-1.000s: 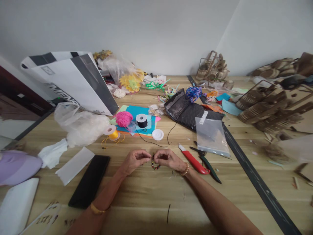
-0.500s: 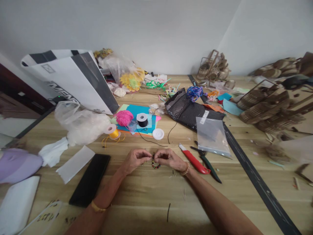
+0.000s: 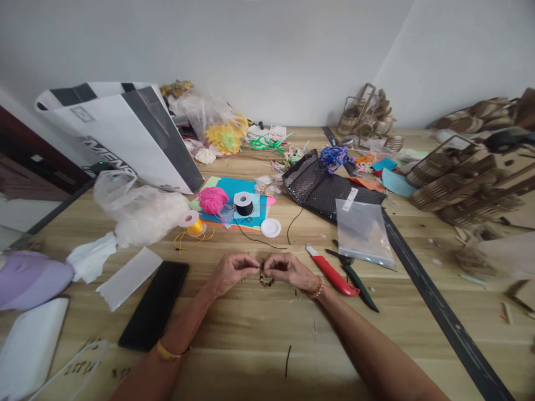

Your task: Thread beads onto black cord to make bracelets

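A wooden tabletop (image 3: 234, 345) fills the lower frame. At lower centre, the right hand (image 3: 290, 271) pinches a bracelet (image 3: 266, 283); the left hand (image 3: 231, 273) is pinched closed — on what, too small to tell. Probably light, limp — best held near its top.

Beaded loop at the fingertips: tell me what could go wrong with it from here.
The beaded loop might slip, since the right hand seems to hold it only by the fingertips. The loose black cord ends just beyond that hand and could snag. The red-handled tool beside the wrist could be bumped.
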`<state>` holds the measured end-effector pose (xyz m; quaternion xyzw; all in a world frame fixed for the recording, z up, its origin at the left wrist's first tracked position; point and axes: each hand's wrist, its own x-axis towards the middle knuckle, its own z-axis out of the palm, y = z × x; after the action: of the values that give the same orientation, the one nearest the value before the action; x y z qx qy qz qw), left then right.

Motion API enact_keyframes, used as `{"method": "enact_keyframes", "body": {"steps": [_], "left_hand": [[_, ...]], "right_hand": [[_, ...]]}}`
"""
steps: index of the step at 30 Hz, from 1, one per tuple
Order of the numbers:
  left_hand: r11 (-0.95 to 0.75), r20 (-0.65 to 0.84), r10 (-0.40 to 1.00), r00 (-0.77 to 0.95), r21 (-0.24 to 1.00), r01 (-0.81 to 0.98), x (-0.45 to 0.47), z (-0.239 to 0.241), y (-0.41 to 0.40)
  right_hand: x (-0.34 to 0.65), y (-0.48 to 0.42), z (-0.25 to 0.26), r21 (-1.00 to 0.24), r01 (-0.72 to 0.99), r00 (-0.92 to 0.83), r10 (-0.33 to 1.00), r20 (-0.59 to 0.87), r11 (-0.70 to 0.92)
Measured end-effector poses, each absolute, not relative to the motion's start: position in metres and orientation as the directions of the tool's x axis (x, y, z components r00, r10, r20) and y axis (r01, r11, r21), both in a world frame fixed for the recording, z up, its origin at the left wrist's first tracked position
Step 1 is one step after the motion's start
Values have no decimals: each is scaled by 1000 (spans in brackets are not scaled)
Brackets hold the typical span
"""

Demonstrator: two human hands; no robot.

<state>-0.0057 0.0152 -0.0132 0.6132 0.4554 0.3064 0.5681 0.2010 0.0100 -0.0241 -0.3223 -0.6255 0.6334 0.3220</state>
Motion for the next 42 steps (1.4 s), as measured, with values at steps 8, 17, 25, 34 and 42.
{"method": "enact_keyframes", "body": {"steps": [8,17,25,34,42], "left_hand": [[53,-141,908,394,973,224,-6,-8,15],[36,-115,906,407,980,196,-6,-11,15],[34,-126,896,426,976,216,-3,-12,13],[20,-123,903,412,969,246,1,-17,9],[40,-123,909,399,977,209,0,-21,10]], "right_hand": [[201,10,-23,-1000,6,-585,811,-9,-6],[201,10,-24,-1000,6,-580,815,-9,-6],[201,9,-22,-1000,13,-578,815,-24,-21],[200,10,-24,-1000,29,-586,810,-12,6],[200,10,-25,-1000,27,-587,809,-8,9]]}}
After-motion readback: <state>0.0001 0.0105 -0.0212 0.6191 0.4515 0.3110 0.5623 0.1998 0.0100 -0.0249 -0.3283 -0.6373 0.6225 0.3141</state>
